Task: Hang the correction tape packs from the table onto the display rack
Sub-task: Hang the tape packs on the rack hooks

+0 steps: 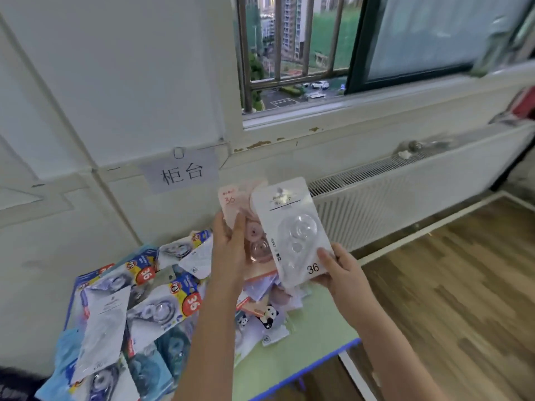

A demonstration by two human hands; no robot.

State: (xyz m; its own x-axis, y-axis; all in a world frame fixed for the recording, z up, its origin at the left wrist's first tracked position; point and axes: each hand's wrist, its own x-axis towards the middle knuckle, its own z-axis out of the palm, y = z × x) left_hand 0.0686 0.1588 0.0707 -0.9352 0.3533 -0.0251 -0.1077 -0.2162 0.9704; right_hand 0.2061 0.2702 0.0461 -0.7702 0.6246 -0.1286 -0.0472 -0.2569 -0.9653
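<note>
The left hand [231, 250] grips a pink correction tape pack [246, 215] from its left edge, fingers laid up the front of the card and thumb behind it. The right hand [337, 269] pinches a white correction tape pack [292, 227] at its lower right corner, thumb on the front just beside the printed "36". Both packs stand upright in the air, the white one overlapping the right side of the pink one and in front of it.

Below and to the left of the hands, a loose heap of blue and white correction tape packs [139, 302] lies on the green bench [315, 328], many of them overlapping. Directly beneath the hands, between the two forearms, lie a few more packs and a small panda-figure item [269, 314].

Above the left hand a paper sign [181, 172] is stuck to the wall. Behind the right hand runs a white radiator [405, 195], under a barred window [289, 50].
</note>
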